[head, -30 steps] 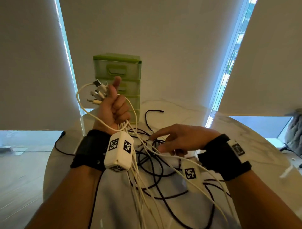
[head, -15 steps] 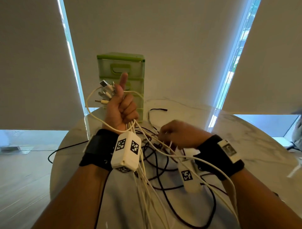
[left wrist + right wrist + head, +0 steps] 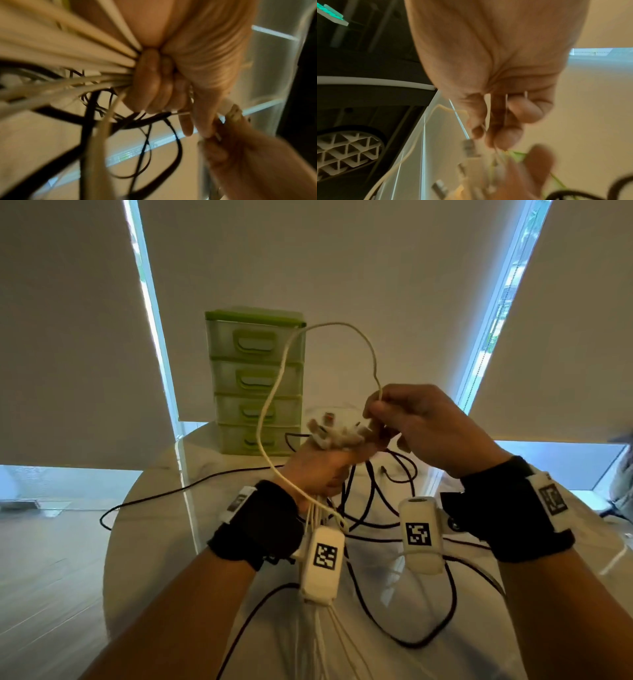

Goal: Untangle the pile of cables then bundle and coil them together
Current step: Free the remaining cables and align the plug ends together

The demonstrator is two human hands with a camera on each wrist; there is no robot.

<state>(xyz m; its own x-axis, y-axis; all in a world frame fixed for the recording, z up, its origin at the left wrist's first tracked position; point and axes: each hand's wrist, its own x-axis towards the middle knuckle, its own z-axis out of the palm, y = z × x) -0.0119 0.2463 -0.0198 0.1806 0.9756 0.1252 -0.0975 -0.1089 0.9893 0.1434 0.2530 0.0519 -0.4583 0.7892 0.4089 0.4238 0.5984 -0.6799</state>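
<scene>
My left hand [image 3: 323,465] is fisted round a bundle of white cables [image 3: 317,518]; their plug ends [image 3: 329,433] stick out above the fist and the strands hang down past my wrist. The left wrist view shows the curled fingers [image 3: 154,83] clamped on the white cables [image 3: 68,67]. My right hand [image 3: 411,419] pinches one white cable [image 3: 373,361] just above those plugs; that cable arcs up in a tall loop and drops back beside my left wrist. In the right wrist view the fingertips [image 3: 503,135] pinch the thin strand. Black cables [image 3: 376,508] lie tangled on the table below.
A green drawer unit [image 3: 255,381] with several drawers stands at the back of the round marble table [image 3: 154,525]. One black cable [image 3: 154,498] trails off the table's left edge. Window blinds hang behind, with the floor at the left.
My right hand rose from the black tangle on the table to the plug ends, lifting a white cable into a tall loop. My left fist tilted toward centre, its thumb no longer raised.
</scene>
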